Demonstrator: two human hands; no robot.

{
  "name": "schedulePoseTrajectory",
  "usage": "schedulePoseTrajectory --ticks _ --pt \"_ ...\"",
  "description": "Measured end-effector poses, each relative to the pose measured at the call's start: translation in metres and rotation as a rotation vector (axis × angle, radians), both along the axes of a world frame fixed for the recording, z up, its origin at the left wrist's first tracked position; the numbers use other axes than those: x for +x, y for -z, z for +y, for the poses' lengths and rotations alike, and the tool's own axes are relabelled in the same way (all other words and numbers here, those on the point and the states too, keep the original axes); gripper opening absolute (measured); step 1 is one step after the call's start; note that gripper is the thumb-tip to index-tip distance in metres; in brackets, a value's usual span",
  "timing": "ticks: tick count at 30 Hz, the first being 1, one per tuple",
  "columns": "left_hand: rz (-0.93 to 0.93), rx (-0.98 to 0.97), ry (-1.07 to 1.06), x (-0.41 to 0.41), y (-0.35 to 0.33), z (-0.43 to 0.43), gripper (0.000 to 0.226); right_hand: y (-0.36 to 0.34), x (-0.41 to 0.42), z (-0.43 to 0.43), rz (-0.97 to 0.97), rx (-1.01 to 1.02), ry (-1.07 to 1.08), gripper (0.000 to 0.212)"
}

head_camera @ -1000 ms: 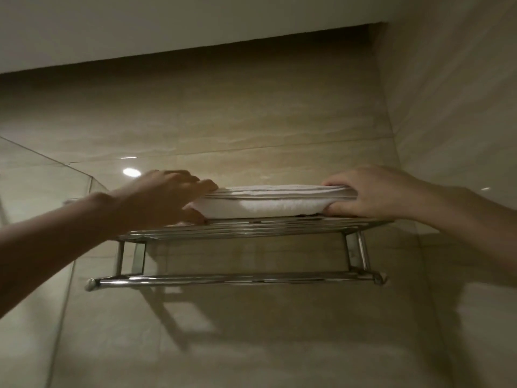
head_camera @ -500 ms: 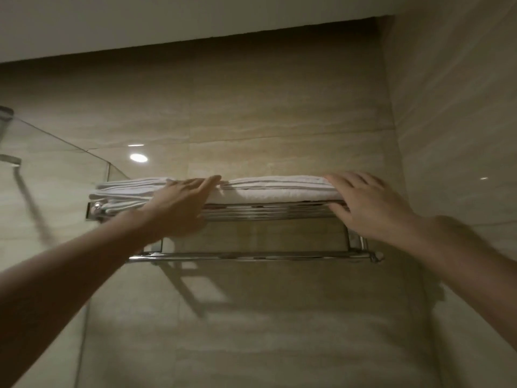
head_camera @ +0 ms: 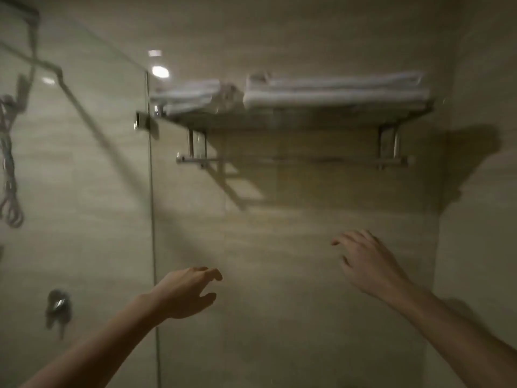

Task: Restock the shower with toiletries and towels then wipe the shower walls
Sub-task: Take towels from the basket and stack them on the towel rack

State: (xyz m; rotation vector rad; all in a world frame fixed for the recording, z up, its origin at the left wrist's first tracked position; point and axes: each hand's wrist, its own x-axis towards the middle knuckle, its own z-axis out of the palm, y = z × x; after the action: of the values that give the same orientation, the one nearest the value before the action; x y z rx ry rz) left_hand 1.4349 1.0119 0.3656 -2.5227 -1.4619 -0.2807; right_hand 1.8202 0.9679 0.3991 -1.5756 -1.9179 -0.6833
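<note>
A chrome towel rack (head_camera: 293,119) is fixed high on the beige tiled wall. On its right side lies a large folded white towel (head_camera: 335,92). A smaller stack of folded white towels (head_camera: 195,95) lies on its left side. Both my hands hang well below the rack, away from the towels. My left hand (head_camera: 187,292) is empty with fingers loosely curled apart. My right hand (head_camera: 366,261) is empty too, fingers spread. The frame is blurred by motion.
A glass shower panel (head_camera: 84,191) stands at the left, its edge running down at about a third of the frame. Behind it are a shower hose (head_camera: 9,169) and a chrome mixer valve (head_camera: 57,306). A side wall (head_camera: 481,219) closes the right.
Both hands have let go of the large towel and dropped well below the rack. The towel stays on the rack. The view has shifted, and more of the glass panel shows.
</note>
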Motion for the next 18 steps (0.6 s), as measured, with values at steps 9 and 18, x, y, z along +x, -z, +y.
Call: schedulePoseTrajectory --ticks 9,18 --pt "-0.059 -0.717 -0.22 -0.07 0.306 -0.126 0.041 0.271 -0.067 -0.098 0.111 -0.911 -0.022 0.034" --pt "-0.331 -1.184 -0.697 -0.14 0.511 -0.362 0.031 0.487 -0.086 -0.201 0.041 -1.496 -0.057 0.023"
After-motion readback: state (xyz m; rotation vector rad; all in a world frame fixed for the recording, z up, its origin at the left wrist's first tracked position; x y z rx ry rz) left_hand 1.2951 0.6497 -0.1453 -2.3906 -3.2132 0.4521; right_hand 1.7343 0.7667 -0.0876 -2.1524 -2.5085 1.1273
